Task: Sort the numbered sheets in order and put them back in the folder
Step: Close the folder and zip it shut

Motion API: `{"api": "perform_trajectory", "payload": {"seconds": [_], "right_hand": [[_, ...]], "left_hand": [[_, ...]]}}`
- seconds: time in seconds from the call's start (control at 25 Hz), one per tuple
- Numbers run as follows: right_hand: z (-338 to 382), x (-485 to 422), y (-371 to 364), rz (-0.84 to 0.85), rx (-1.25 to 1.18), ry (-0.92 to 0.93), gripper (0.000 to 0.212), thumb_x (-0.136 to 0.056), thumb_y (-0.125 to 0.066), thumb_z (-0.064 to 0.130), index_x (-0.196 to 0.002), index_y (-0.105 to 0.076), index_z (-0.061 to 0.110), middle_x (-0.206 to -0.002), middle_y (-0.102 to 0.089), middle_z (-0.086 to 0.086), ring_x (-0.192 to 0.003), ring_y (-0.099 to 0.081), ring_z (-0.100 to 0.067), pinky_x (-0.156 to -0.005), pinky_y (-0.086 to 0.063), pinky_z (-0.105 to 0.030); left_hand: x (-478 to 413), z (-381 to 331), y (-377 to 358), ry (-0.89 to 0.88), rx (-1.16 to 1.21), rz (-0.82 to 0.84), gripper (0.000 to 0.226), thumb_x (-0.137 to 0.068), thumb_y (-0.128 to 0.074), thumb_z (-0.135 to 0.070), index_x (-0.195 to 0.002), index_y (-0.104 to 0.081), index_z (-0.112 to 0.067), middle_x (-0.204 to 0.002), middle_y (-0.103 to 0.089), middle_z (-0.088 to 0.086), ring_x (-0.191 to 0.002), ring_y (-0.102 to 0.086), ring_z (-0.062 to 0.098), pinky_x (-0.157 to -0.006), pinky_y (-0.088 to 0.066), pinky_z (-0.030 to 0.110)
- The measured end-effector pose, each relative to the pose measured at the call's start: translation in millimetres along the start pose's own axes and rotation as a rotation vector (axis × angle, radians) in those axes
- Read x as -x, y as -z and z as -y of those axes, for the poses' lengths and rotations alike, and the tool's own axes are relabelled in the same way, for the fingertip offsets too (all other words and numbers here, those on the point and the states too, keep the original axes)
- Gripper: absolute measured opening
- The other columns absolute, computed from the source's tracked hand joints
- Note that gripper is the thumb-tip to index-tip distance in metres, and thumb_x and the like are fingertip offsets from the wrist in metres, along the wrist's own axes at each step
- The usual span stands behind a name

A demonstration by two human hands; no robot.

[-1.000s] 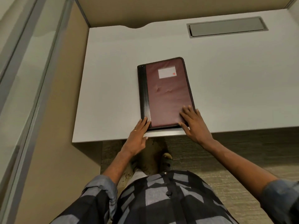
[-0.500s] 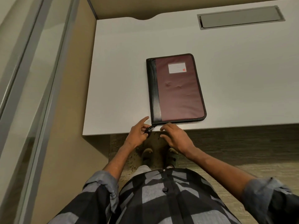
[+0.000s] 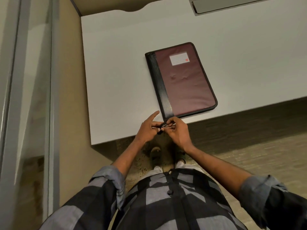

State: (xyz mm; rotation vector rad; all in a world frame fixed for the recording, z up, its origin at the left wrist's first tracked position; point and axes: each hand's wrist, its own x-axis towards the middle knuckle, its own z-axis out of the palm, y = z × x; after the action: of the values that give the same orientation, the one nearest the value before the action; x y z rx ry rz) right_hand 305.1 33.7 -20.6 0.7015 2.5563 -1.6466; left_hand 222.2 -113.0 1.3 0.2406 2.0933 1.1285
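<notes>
Since half a second ago your hands have closed in on each other at the folder's (image 3: 181,80) near left corner, and your view has swung so the desk (image 3: 116,72) now runs at a slant.

In the head view, which is the only one, your left hand (image 3: 149,130) and right hand (image 3: 178,131) meet just off that corner, above the desk's front edge. The fingertips of both pinch narrowly around a small dark zipper pull (image 3: 163,126); your left index finger (image 3: 153,115) sticks out straight, free of the grip. You hold it this way, I judge, to steady the tab with one hand while the other gets a purchase to start the zip. Which hand bears the real hold is too small to tell.

The folder lies flat and shut near the front edge, turned a little so its black spine strip (image 3: 159,85) faces the left edge. Its cover is maroon, soft-looking and slightly dimpled in the middle, with a white label (image 3: 179,58) near the far end and a dark zip track round the rim. No sheets show; presumably they are inside. Sorting has not begun.
</notes>
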Motion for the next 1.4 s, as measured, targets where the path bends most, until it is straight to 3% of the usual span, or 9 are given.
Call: {"api": "perform_trajectory", "payload": {"seconds": [0.12,0.28,0.44,0.64,0.8,0.92,1.0,1.24,1.4], "right_hand": [[0,1,1,-0.019,-0.056,-0.084,0.027,-0.087,-0.080,0.019,-0.110,-0.065,0.014,-0.100,-0.068,0.008,-0.084,-0.068,0.005,-0.078,-0.054,-0.009],[10,8,-12,-0.111,-0.119,-0.138,0.036,-0.084,-0.083,0.023,-0.114,-0.065,0.015,-0.102,-0.069,0.011,-0.087,-0.069,0.004,-0.079,-0.054,-0.009],[3,5,-10,-0.129,-0.006,-0.131,0.026,-0.091,-0.074,0.009,-0.116,-0.068,0.014,-0.105,-0.070,0.007,-0.087,-0.067,0.009,-0.088,-0.055,-0.013],[-2,-1,2,-0.100,0.207,0.031,0.021,-0.094,-0.069,0.009,-0.113,-0.069,0.018,-0.107,-0.069,0.007,-0.095,-0.065,0.000,-0.086,-0.054,-0.015],[-2,-7,12,-0.131,0.354,0.120,0.017,-0.094,-0.067,0.009,-0.107,-0.067,0.019,-0.104,-0.066,0.006,-0.091,-0.062,-0.004,-0.083,-0.051,-0.015],[-9,-13,28,-0.215,0.396,0.076,0.015,-0.093,-0.065,0.006,-0.101,-0.067,0.019,-0.099,-0.065,0.006,-0.085,-0.059,-0.005,-0.077,-0.050,-0.015],[-17,-17,47,-0.282,0.411,0.034,0.014,-0.091,-0.066,0.004,-0.099,-0.068,0.016,-0.097,-0.066,0.003,-0.081,-0.060,-0.007,-0.074,-0.050,-0.016],[-43,-30,122,-0.445,0.431,-0.121,0.012,-0.090,-0.071,0.004,-0.098,-0.071,0.012,-0.095,-0.072,-0.003,-0.082,-0.067,-0.014,-0.076,-0.054,-0.022],[-54,-33,144,-0.392,0.404,-0.125,0.015,-0.090,-0.073,0.007,-0.101,-0.070,0.016,-0.094,-0.073,-0.001,-0.083,-0.070,-0.013,-0.080,-0.059,-0.028]], "left_hand": [[1,-5,-3,0.005,-0.010,-0.030,0.081,-0.094,-0.064,0.006,-0.161,-0.028,-0.023,-0.129,-0.070,0.008,-0.120,-0.065,0.020,-0.107,-0.035,0.022],[-5,4,8,-0.049,-0.034,0.067,0.080,-0.095,-0.066,0.001,-0.160,-0.029,-0.026,-0.128,-0.071,0.007,-0.119,-0.067,0.021,-0.107,-0.047,0.037],[-4,3,8,-0.088,-0.069,0.036,0.078,-0.095,-0.060,0.010,-0.158,-0.034,-0.028,-0.130,-0.070,0.005,-0.125,-0.062,0.019,-0.104,-0.043,0.026],[-3,5,5,-0.223,-0.192,-0.020,0.073,-0.090,-0.057,0.015,-0.148,-0.048,-0.028,-0.127,-0.071,0.005,-0.121,-0.064,0.016,-0.098,-0.045,0.012],[-9,13,6,-0.263,-0.308,-0.033,0.076,-0.083,-0.065,0.015,-0.146,-0.052,-0.026,-0.130,-0.068,0.006,-0.121,-0.063,0.019,-0.103,-0.049,0.023],[-11,16,7,-0.259,-0.309,-0.049,0.076,-0.081,-0.061,0.019,-0.145,-0.053,-0.022,-0.136,-0.064,0.004,-0.123,-0.058,0.011,-0.097,-0.035,0.002],[-11,18,6,-0.267,-0.308,-0.063,0.074,-0.083,-0.059,0.019,-0.144,-0.053,-0.021,-0.138,-0.061,0.003,-0.124,-0.054,0.008,-0.095,-0.032,-0.002],[-14,30,7,-0.235,-0.296,-0.098,0.075,-0.082,-0.059,0.020,-0.144,-0.052,-0.022,-0.139,-0.056,0.001,-0.128,-0.053,0.016,-0.106,-0.039,0.020],[-13,15,4,-0.349,-0.419,-0.200,0.068,-0.085,-0.059,0.014,-0.145,-0.049,-0.017,-0.145,-0.049,0.004,-0.130,-0.047,0.018,-0.112,-0.044,0.037]]}}
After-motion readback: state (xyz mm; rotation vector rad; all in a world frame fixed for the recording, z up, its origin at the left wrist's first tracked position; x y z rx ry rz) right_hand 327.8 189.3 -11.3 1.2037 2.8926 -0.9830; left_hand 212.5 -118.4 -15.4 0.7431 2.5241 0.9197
